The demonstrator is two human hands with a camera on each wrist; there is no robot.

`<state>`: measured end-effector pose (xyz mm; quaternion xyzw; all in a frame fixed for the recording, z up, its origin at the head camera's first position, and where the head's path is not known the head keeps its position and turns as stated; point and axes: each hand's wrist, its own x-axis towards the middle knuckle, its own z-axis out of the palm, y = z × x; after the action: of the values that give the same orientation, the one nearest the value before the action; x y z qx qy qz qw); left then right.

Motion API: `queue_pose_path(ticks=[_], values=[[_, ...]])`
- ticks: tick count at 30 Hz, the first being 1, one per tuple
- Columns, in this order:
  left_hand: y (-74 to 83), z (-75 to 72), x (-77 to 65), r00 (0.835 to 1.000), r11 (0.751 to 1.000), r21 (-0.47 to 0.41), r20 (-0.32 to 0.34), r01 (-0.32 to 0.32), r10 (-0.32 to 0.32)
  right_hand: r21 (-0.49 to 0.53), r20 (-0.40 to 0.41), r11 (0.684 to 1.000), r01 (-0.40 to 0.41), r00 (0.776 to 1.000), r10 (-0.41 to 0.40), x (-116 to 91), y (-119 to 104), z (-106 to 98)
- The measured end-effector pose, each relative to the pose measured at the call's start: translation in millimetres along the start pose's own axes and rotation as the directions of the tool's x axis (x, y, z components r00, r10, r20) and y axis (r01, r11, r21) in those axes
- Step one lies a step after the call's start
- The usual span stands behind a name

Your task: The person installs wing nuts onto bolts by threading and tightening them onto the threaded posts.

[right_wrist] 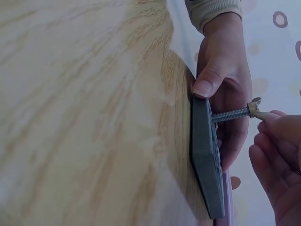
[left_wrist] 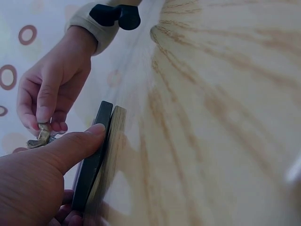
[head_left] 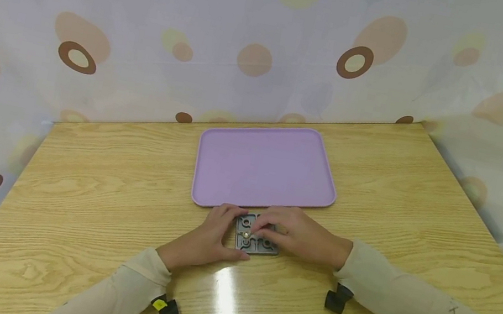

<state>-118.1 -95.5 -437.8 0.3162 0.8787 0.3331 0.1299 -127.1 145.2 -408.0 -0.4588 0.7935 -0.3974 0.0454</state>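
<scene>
A grey square plate with raised round sockets lies on the table just in front of the purple tray. My left hand holds it from the left, thumb on the near edge and fingers toward the far edge. From the plate's upper face a threaded bolt stands up, carrying a brass-coloured wing nut at its outer end. Thumb and fingers of my right hand pinch one wing of that nut. In the left wrist view, the left thumb partly covers the plate and hides the bolt's lower part.
The purple tray with a raised rim sits behind the plate, nothing on it. A wood-grain table carries everything. Patterned cloth hangs along its back and sides. Black clips hang at both sleeves.
</scene>
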Motion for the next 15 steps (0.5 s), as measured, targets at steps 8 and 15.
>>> queue_pose_path(ticks=[8,15], values=[[0.1,-0.3,-0.1,1.000,1.000,0.006,-0.010,-0.012,0.012,-0.005,0.002,1.000,0.024,1.000,-0.024,0.5,-1.2,0.9],[1.3,-1.0,-0.4,1.000,1.000,0.004,-0.015,-0.027,0.027,-0.057,-0.008,0.998,0.015,1.000,-0.016,0.1,-3.7,2.2]])
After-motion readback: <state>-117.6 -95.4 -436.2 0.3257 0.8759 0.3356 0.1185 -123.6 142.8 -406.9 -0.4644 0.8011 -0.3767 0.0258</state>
